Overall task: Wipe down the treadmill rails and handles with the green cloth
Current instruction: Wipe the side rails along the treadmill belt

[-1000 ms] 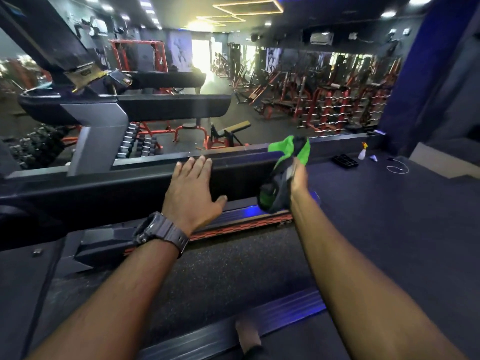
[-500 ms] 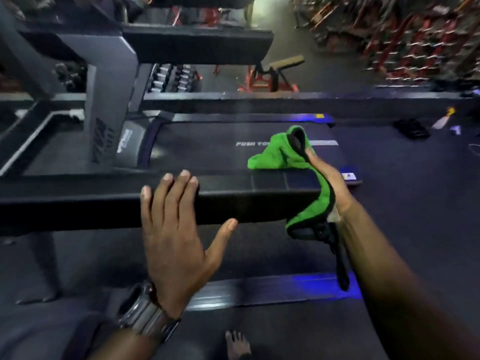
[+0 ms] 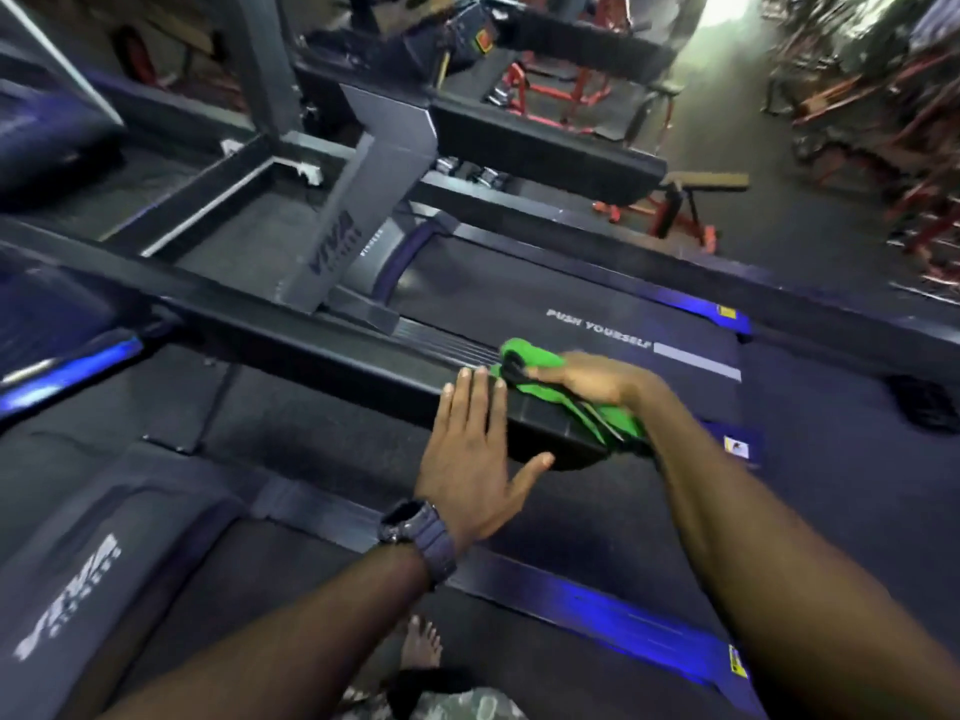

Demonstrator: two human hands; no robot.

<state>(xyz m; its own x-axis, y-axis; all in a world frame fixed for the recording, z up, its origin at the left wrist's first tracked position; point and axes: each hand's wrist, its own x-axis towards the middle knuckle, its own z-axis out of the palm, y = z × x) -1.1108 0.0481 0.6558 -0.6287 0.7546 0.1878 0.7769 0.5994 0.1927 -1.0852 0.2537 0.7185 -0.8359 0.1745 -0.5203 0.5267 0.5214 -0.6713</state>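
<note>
A long black treadmill rail (image 3: 322, 350) runs from the left edge to its free end at centre. The green cloth (image 3: 550, 392), with black trim, lies draped over the top of that end. My right hand (image 3: 587, 379) lies on the cloth with curled fingers holding it against the rail. My left hand (image 3: 470, 449) rests flat on the near side of the rail just left of the cloth, fingers straight, thumb spread below. A dark watch is on that wrist.
Beyond the rail lies a second treadmill's belt (image 3: 597, 324) marked "PUSH YOURSELF", with its grey upright (image 3: 363, 220) and black rail (image 3: 545, 142). Red weight racks (image 3: 883, 111) fill the far right. My bare foot (image 3: 421, 641) stands on the belt below.
The cloth hung over the rail's end from my right hand; it is now pressed flat on top. My right hand moved left over the rail. The view turned and tilted down.
</note>
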